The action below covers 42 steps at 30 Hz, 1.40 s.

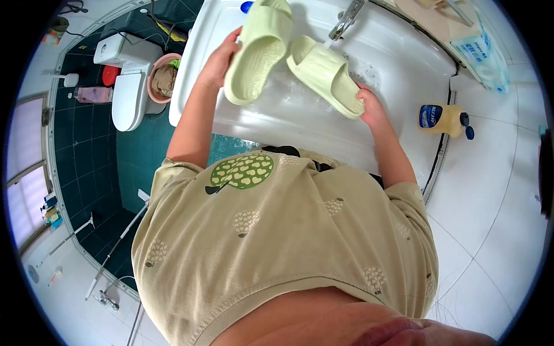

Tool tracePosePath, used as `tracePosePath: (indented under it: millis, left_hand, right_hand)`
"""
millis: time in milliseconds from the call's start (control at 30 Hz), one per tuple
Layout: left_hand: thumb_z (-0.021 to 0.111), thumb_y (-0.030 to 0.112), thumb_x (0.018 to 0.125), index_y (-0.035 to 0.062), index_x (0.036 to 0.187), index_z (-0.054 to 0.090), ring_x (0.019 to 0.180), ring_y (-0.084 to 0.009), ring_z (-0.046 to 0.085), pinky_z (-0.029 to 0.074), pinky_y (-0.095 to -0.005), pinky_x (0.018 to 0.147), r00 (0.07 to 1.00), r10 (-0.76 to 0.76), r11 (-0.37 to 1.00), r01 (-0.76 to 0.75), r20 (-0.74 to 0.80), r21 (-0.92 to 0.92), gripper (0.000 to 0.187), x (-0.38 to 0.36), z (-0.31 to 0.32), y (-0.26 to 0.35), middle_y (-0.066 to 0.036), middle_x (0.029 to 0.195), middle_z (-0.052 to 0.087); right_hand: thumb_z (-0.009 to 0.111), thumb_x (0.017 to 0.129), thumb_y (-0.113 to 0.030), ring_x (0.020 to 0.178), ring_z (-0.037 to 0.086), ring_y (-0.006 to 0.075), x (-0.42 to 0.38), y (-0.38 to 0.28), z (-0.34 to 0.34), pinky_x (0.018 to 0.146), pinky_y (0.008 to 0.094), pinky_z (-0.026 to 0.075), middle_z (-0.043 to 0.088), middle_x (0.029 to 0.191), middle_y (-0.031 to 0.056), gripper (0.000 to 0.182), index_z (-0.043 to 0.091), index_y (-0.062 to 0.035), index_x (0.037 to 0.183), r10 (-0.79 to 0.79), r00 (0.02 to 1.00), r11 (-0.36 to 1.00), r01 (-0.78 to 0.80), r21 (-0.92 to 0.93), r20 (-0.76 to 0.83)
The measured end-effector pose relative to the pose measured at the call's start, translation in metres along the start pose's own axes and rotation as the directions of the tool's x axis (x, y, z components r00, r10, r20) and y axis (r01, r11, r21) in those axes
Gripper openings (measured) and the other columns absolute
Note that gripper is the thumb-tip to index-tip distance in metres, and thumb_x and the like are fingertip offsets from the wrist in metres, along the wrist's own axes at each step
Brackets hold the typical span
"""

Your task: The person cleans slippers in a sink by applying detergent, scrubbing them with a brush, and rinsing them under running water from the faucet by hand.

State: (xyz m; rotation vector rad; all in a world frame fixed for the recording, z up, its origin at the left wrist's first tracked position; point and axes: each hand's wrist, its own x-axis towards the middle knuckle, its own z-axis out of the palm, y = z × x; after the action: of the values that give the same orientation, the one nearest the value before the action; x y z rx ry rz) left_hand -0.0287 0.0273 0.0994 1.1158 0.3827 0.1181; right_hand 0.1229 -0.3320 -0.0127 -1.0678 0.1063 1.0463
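White tiles and a white sink [404, 63] are framing the work. One green slipper [258, 55] is being held upright in the left hand [218, 62], closed on its edge. Another slipper [324, 75], gripped by the right hand [369, 106], is being rinsed under the tap [345, 22]; it should probably be kept tilted so that water is draining off.

A home bathroom, seen from above: a white sink [277, 109] with a chrome tap [345, 22] is set into a tiled counter [496, 190], a white toilet [128, 81] stands on a dark green tiled floor [86, 144], and a soap bottle [443, 119] lies beside the basin, with a pink bucket [164, 78] near the toilet.
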Motion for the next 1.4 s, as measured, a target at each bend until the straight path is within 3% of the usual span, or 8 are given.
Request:
tracePosePath:
  millis: [467,700,900,1000,1067,1100,1167,1400]
  left_hand:
    - [0.038,0.011,0.088,0.0039,0.136,0.036,0.108,-0.0212,0.056,0.047,-0.0336,0.092,0.976,0.1,0.981,-0.129,-0.195,-0.142,0.048,0.007,-0.093,0.005,-0.012,0.122,0.054]
    - [0.034,0.008,0.088,0.0044,0.139,0.03,0.102,-0.0203,0.058,0.049,-0.032,0.086,0.919,0.067,0.998,-0.056,-0.388,0.042,0.051,0.003,-0.103,0.004,-0.014,0.117,0.054]
    - [0.038,0.007,0.086,0.0026,0.132,0.039,0.084,-0.0169,0.059,0.048,-0.0274,0.075,0.841,0.236,0.945,-0.083,-0.486,0.316,0.046,0.007,-0.113,-0.011,-0.009,0.096,0.06]
    - [0.044,0.009,0.087,0.0024,0.13,0.044,0.094,-0.0121,0.057,0.047,-0.0242,0.079,0.767,0.4,0.859,-0.122,-0.502,0.498,0.044,0.017,-0.131,-0.022,-0.01,0.108,0.06]
    - [0.05,0.007,0.078,0.0018,0.114,0.056,0.075,-0.0233,0.06,0.048,-0.032,0.071,0.604,0.711,0.531,-0.127,-0.359,0.838,0.036,0.02,-0.135,-0.021,-0.012,0.089,0.063]
    - [0.05,0.007,0.078,0.0018,0.114,0.056,0.075,-0.0233,0.06,0.048,-0.032,0.071,0.604,0.711,0.532,-0.126,-0.361,0.837,0.036,0.02,-0.138,-0.021,-0.012,0.089,0.063]
    - [0.054,0.008,0.073,0.0016,0.104,0.061,0.076,-0.0311,0.059,0.047,-0.0392,0.074,0.533,0.837,0.148,-0.003,-0.123,0.989,0.032,0.011,-0.118,-0.003,-0.015,0.088,0.062]
    - [0.06,0.013,0.069,0.0095,0.102,0.062,0.107,-0.0344,0.047,0.035,-0.0448,0.094,0.494,0.844,-0.12,-0.207,0.209,0.971,0.033,0.013,-0.014,-0.006,-0.012,0.113,0.055]
  right_hand:
    - [0.048,0.074,-0.011,0.1,0.057,0.0238,0.04,0.005,0.041,0.089,0.0369,0.046,0.057,0.111,0.0119,0.049,0.049,-0.0013,0.122,0.096,0.995,0.993,-0.096,0.068,0.009]
    - [0.058,0.081,-0.018,0.102,0.057,0.0225,0.045,-0.005,0.056,0.09,0.0347,0.045,0.059,0.111,0.0113,0.043,0.052,-0.0006,0.12,0.067,0.998,0.996,-0.068,0.058,0.02]
    - [0.061,0.087,-0.016,0.1,0.057,0.0154,0.041,-0.029,0.076,0.087,0.0287,0.045,0.06,0.112,0.0065,0.039,0.054,-0.0044,0.123,-0.217,0.976,0.936,0.209,-0.282,0.003]
    - [0.059,0.089,-0.016,0.099,0.056,0.0119,0.026,-0.039,0.091,0.086,0.0253,0.044,0.06,0.112,0.0054,0.035,0.056,-0.0063,0.123,-0.299,0.954,0.813,0.255,-0.523,-0.001]
    - [0.059,0.09,-0.014,0.098,0.056,0.0107,0.023,-0.037,0.088,0.086,0.0244,0.044,0.061,0.111,0.0049,0.033,0.057,-0.0064,0.122,-0.517,0.848,0.56,0.435,-0.706,0.113]
    - [0.059,0.09,-0.014,0.098,0.056,0.0107,0.021,-0.036,0.086,0.086,0.0244,0.044,0.061,0.111,0.0049,0.033,0.057,-0.0064,0.122,-0.515,0.849,0.559,0.434,-0.706,0.114]
    - [0.062,0.087,-0.014,0.103,0.056,0.0151,0.013,-0.035,0.085,0.089,0.0259,0.043,0.061,0.11,0.0086,0.035,0.057,-0.0048,0.121,-0.592,0.792,0.545,0.529,-0.651,0.148]
    - [0.063,0.085,-0.009,0.097,0.057,0.0152,-0.024,-0.043,0.079,0.086,0.0263,0.043,0.062,0.106,0.0086,0.035,0.058,-0.0038,0.119,-0.628,0.775,0.449,0.441,-0.777,0.076]
